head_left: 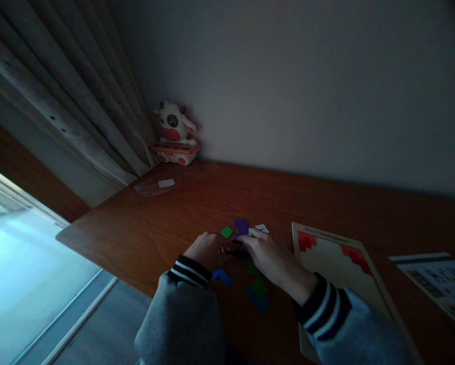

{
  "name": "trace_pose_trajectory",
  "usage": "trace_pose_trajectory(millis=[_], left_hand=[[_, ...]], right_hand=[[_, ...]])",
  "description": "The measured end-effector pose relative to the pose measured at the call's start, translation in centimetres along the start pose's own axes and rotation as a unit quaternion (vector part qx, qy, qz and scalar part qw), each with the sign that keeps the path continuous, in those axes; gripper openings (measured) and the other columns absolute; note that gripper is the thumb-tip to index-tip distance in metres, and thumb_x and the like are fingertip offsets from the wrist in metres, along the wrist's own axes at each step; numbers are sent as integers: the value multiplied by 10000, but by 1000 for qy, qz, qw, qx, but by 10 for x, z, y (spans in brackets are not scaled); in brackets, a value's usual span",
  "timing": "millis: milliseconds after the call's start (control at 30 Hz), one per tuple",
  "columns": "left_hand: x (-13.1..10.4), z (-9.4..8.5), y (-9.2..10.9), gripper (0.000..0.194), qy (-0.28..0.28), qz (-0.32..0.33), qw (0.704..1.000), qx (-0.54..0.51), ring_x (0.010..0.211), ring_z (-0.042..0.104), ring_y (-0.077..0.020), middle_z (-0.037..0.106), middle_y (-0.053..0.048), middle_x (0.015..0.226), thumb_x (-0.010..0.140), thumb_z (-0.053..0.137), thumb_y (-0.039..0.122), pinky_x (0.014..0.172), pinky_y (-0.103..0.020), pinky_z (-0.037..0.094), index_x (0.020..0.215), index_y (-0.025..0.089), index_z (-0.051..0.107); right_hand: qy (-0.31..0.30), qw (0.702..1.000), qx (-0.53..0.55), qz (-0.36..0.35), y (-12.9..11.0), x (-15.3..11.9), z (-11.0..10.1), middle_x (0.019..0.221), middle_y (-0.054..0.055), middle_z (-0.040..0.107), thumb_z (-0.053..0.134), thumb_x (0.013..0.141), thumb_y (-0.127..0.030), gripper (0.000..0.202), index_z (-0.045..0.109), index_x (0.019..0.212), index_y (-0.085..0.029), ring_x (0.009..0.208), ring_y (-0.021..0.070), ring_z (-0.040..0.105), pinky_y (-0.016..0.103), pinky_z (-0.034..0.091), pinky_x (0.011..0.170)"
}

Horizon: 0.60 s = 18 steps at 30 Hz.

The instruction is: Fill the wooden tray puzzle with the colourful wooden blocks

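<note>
My left hand [207,249] rests low over the wooden table, its fingers bent inward and mostly in shadow. Close to it are a green puzzle piece [227,232] and a blue angled piece [224,277]. Reaching in from the right, my right hand [267,256] has its fingers stretched over the edge of a purple piece [241,225]; I cannot make out whether it grips one. White pieces [262,228] lie just beyond its fingers. Under my right wrist side are a green piece [259,287] and a blue piece [256,300], partly overlapping.
Right of my hands lies a wooden puzzle board [326,258] with red pieces in its far corners, partly under my right sleeve. A printed sheet [436,284] is farther right. A cow toy [175,134] stands at the back left, near clear plastic wrapping [151,188] and a curtain [71,96].
</note>
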State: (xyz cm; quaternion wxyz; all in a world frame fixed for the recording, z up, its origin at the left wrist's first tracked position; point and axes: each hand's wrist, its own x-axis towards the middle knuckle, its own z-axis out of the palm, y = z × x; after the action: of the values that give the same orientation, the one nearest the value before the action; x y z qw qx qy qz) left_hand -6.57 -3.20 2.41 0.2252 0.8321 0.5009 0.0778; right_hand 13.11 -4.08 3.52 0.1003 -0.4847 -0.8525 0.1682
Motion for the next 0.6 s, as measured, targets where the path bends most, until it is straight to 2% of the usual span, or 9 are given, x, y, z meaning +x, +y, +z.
trace_pose_trajectory(millis=[100, 200, 300, 367, 467, 600], left_hand=[[-1, -2, 1, 203, 6, -30, 999, 12, 794, 683, -173, 742, 2, 866, 770, 669, 209, 700, -235, 495, 949, 266, 746], [-1, -4, 3, 105, 9, -75, 997, 9, 787, 696, -181, 748, -7, 851, 772, 690, 248, 682, -241, 497, 868, 225, 725], [0, -5, 3, 229, 13, -100, 995, -5, 814, 708, -198, 759, -7, 859, 746, 728, 269, 699, -258, 507, 967, 221, 697], [0, -5, 3, 306, 17, -93, 995, -7, 829, 710, -202, 761, -3, 872, 740, 732, 271, 716, -267, 509, 1041, 232, 685], [0, -4, 2, 239, 12, -73, 997, 6, 824, 704, -202, 757, -6, 887, 773, 702, 285, 707, -269, 506, 1010, 258, 726], [-1, -3, 1, 224, -2, -48, 999, 1, 773, 692, -175, 754, -1, 858, 804, 679, 265, 685, -242, 495, 1013, 285, 757]], right_hand=[[-21, 999, 11, -29, 0, -3, 6, 1038, 68, 665, 375, 1003, -213, 359, 652, 1223, -279, 931, 202, 645, 327, 472, 784], [-34, 999, 31, -28, 2, -6, 8, 1084, 77, 647, 467, 976, -251, 325, 623, 1261, -234, 981, 213, 631, 343, 476, 849], [-42, 998, 25, -37, 3, -6, 8, 1122, 76, 638, 528, 930, -192, 320, 643, 1229, -210, 1063, 219, 598, 350, 450, 934], [-42, 998, 17, -44, 3, -7, 6, 1099, 73, 643, 492, 931, -143, 313, 675, 1175, -211, 1074, 211, 589, 349, 435, 959], [-40, 998, 17, -39, 1, -7, 5, 1078, 68, 642, 457, 947, -145, 328, 685, 1165, -237, 1067, 205, 593, 351, 432, 958], [-42, 999, 29, -5, 0, -8, 8, 1094, 68, 638, 477, 934, -151, 304, 674, 1154, -222, 993, 201, 625, 327, 478, 865]])
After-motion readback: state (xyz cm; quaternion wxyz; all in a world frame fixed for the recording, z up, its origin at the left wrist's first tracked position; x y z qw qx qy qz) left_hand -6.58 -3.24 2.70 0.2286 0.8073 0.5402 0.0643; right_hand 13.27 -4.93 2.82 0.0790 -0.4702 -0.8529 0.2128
